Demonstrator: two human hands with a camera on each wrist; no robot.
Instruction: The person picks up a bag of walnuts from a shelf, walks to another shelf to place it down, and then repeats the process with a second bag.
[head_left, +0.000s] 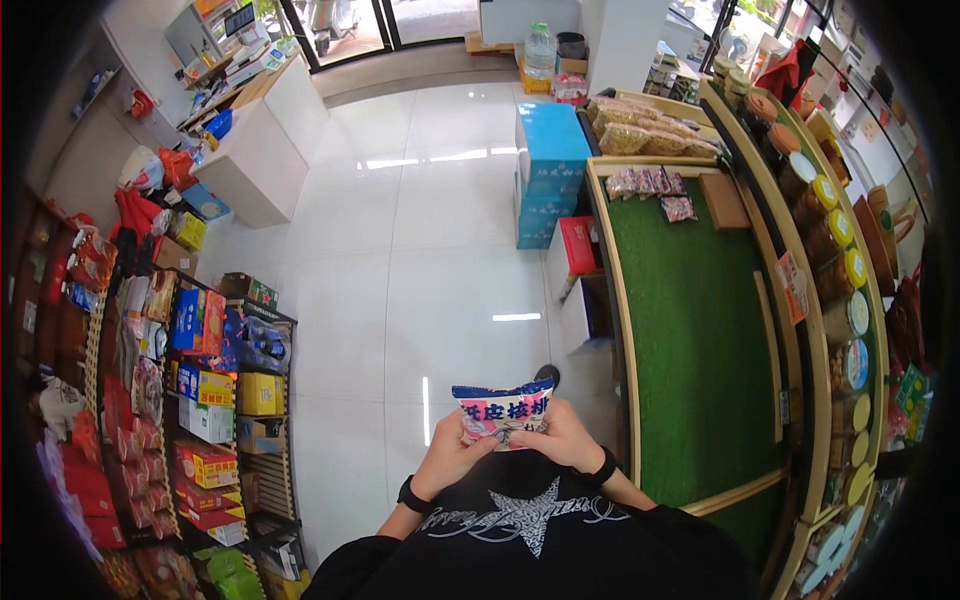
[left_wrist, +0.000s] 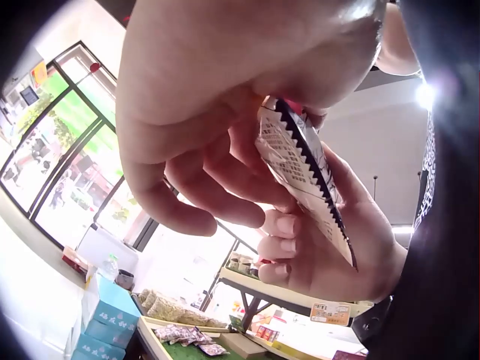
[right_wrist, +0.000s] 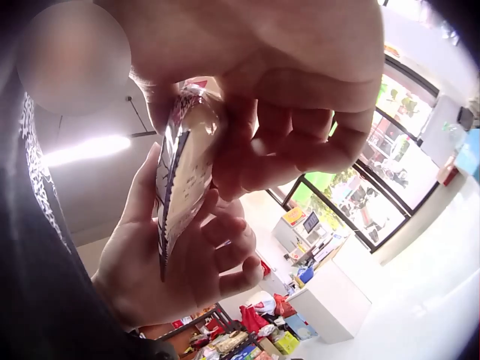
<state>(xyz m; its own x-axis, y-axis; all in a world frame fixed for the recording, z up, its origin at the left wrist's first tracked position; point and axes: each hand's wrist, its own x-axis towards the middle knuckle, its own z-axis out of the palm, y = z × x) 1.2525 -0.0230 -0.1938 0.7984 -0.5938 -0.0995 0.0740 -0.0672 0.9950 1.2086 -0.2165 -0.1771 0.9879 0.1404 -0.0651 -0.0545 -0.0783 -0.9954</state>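
Note:
A small pink and white snack packet [head_left: 503,412] with a dark blue top edge and large printed characters is held upright before the chest. The left hand [head_left: 452,458] pinches its left side, and the right hand [head_left: 567,436] pinches its right side, thumbs on the printed face. Seen edge-on in the left wrist view, the packet [left_wrist: 304,176] runs between the left hand [left_wrist: 225,112] and the right hand [left_wrist: 337,247]. In the right wrist view the packet [right_wrist: 187,172] shows its serrated edge, with the right hand [right_wrist: 277,90] above and the left hand [right_wrist: 172,270] below.
On the right, a wood-framed display with green matting [head_left: 690,330] holds small packets [head_left: 645,182] at its far end. Jars [head_left: 838,228] line the shelf beyond. Blue boxes [head_left: 550,165] are stacked beside it. Loaded snack shelves [head_left: 210,400] stand left; a white counter [head_left: 262,150] is farther back.

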